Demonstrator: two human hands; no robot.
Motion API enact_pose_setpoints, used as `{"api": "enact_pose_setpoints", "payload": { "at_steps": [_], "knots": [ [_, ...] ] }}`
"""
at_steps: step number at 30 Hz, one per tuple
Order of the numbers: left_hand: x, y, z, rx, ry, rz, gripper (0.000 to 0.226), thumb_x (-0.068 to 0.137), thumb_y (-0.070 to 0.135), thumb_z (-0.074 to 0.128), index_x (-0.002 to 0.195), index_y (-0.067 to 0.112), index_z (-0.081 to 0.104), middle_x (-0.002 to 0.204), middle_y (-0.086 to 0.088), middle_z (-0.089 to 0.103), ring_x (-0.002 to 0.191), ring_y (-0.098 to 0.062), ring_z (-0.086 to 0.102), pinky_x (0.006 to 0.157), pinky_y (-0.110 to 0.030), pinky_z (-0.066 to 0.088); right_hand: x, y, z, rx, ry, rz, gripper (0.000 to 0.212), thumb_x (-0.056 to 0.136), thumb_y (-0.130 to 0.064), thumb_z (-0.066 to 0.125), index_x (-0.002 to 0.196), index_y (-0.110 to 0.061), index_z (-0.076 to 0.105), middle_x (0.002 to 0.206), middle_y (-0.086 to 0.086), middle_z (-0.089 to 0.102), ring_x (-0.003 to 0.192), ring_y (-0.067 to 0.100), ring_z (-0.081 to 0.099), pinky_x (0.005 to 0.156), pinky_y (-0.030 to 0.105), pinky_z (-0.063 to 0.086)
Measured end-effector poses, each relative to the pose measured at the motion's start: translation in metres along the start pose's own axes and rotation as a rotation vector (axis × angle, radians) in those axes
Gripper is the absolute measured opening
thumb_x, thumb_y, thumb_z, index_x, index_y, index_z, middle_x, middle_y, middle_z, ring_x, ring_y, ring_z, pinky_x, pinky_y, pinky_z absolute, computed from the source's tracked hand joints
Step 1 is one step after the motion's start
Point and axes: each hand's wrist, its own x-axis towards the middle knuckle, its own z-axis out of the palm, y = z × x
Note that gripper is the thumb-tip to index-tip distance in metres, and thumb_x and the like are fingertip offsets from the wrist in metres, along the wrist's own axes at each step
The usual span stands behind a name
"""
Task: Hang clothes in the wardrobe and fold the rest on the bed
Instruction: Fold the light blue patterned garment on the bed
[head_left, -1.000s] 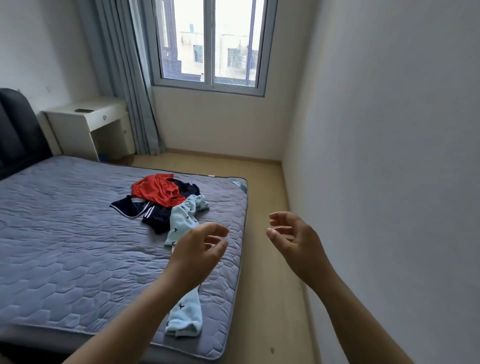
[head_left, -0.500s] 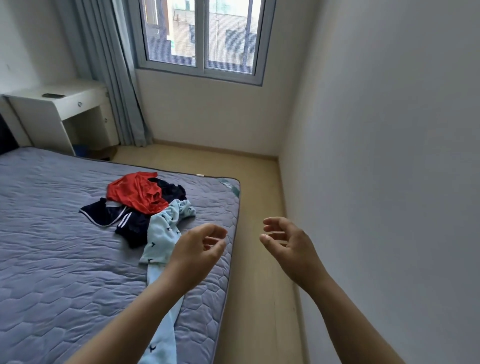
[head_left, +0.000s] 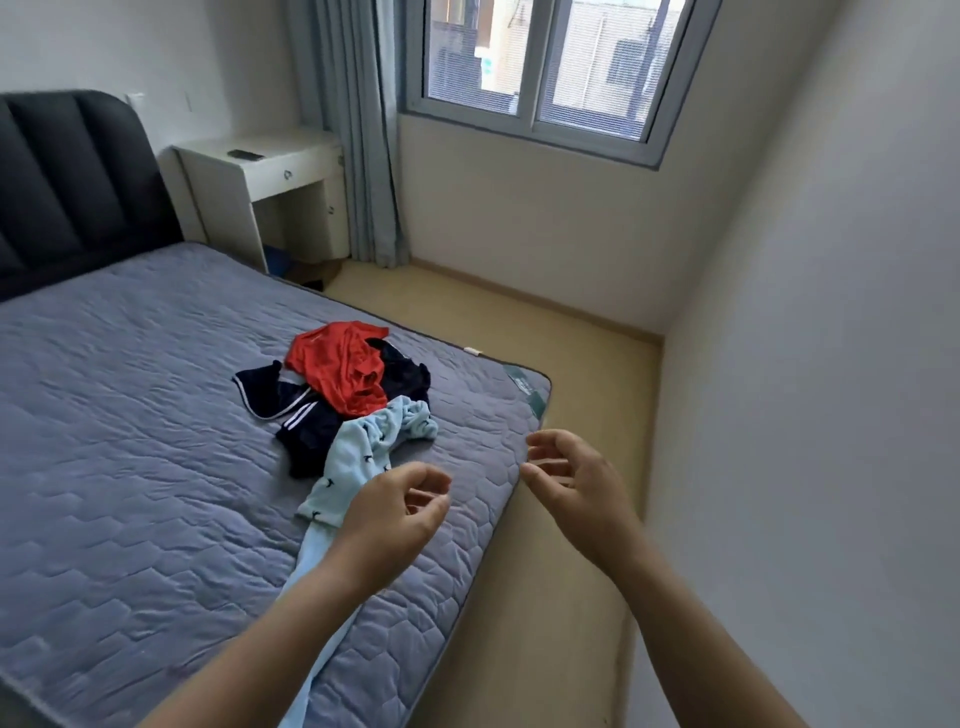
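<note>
A person's left hand (head_left: 392, 512) hovers above the bed (head_left: 130, 467), fingers loosely curled and holding nothing. The right hand (head_left: 574, 491), just beside it above the mattress edge and the floor (head_left: 545, 639), is likewise relaxed and empty. A light blue garment (head_left: 358, 457) runs beneath the left wrist and forearm. Just beyond the left hand lies a navy garment (head_left: 306, 423) with white stripes, and a red garment (head_left: 337, 366) rests on it, farthest from the hand. Well beyond the pile stand a white desk (head_left: 260, 166), a grey curtain (head_left: 358, 130) and a window (head_left: 540, 67).
</note>
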Motion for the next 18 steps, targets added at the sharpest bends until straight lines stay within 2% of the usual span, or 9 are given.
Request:
{"api": "enact_pose_setpoints", "payload": {
  "at_steps": [8, 14, 18],
  "knots": [
    [0.091, -0.042, 0.006, -0.005, 0.113, -0.148, 0.014, 0.087, 0.015, 0.066, 0.098, 0.021, 0.069, 0.091, 0.011, 0.07, 0.084, -0.001, 0.065, 0.068, -0.006, 0.047, 0.121, 0.042, 0.028, -0.031, -0.187, -0.012, 0.029, 0.09, -0.025, 0.066, 0.118, -0.019, 0.06, 0.105, -0.01, 0.063, 0.092, 0.002, 0.061, 0.074, 0.012, 0.049],
    [0.156, -0.064, 0.001, -0.054, 0.17, -0.247, 0.013, 0.087, 0.014, 0.066, 0.096, 0.023, 0.069, 0.09, 0.01, 0.07, 0.085, -0.003, 0.065, 0.074, -0.016, 0.052, 0.203, 0.056, 0.048, -0.041, -0.285, 0.005, 0.026, 0.09, -0.027, 0.065, 0.116, -0.022, 0.061, 0.105, -0.012, 0.062, 0.094, 0.001, 0.06, 0.074, 0.011, 0.048],
    [0.182, -0.077, 0.001, -0.057, 0.206, -0.328, 0.013, 0.087, 0.013, 0.066, 0.096, 0.023, 0.069, 0.09, 0.009, 0.07, 0.085, -0.002, 0.065, 0.071, -0.011, 0.05, 0.245, 0.071, 0.062, -0.046, -0.362, 0.016, 0.024, 0.09, -0.026, 0.065, 0.114, -0.024, 0.061, 0.103, -0.013, 0.063, 0.093, 0.0, 0.06, 0.071, 0.01, 0.047]
  ]
}}
